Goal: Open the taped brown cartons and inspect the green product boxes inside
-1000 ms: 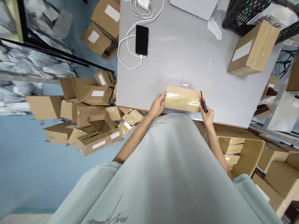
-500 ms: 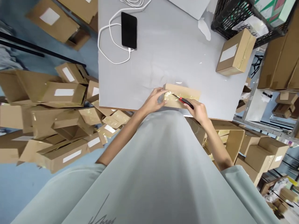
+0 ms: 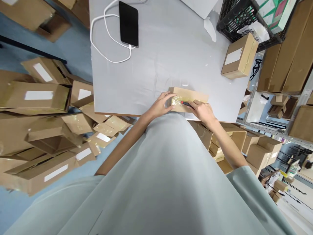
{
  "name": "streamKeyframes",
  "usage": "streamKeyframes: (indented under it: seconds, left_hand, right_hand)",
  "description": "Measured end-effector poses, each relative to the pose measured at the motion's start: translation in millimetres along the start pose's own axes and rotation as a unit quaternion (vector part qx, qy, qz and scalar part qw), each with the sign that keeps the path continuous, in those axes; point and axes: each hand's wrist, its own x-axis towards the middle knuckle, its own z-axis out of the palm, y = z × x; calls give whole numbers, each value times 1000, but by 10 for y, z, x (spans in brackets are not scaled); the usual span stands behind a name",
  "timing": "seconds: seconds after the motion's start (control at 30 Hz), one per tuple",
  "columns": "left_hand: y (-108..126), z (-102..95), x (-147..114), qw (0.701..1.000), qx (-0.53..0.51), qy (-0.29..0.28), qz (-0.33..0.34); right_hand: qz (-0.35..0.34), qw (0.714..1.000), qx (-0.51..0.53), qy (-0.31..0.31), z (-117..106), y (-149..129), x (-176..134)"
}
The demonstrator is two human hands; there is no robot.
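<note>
A small taped cardboard box (image 3: pixel 189 93) lies near the table's front edge, with shiny clear tape along its top. My left hand (image 3: pixel 160 105) grips the box's left end, thumb on the near side and fingers on the far side. In my right hand (image 3: pixel 203 112) is a red-and-black box cutter (image 3: pixel 186 103), its front end pointing left over the taped seam. My fingers cover most of its handle. Whether the blade is in the tape, I cannot tell.
A black phone (image 3: pixel 128 24) on a white cable lies at the table's (image 3: pixel 146 71) back left. On the right stand a labelled carton (image 3: pixel 238 58) and a black crate (image 3: pixel 234 19). Cardboard boxes (image 3: pixel 49 130) are heaped on the floor at left; more stand at right.
My right hand has shifted slightly left along the box and lies lower over the box cutter, hiding more of its handle. My left hand keeps its grip. The head view has moved.
</note>
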Motion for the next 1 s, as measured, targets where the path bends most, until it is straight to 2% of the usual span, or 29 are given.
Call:
streamKeyframes:
  seconds: [0.17, 0.43, 0.67, 0.87, 1.0]
  left_hand:
    - [24, -19, -8, 1000, -7, -2, 3]
    - [32, -39, 1, 1000, -6, -13, -10]
    - [42, -98, 16, 998, -1, -27, -52]
    - [94, -75, -1, 996, 21, -31, -77]
    - [146, -1, -7, 994, 7, -23, -109]
  right_hand:
    - [-3, 1000, -17, -5, -67, -50, 7]
    - [-55, 996, -69, -18, -329, -151, 142]
    - [-99, 993, -68, -13, -458, -203, 284]
    - [-114, 993, -40, -5, -402, -96, 272]
    - [-82, 996, -41, -18, -248, 172, 206]
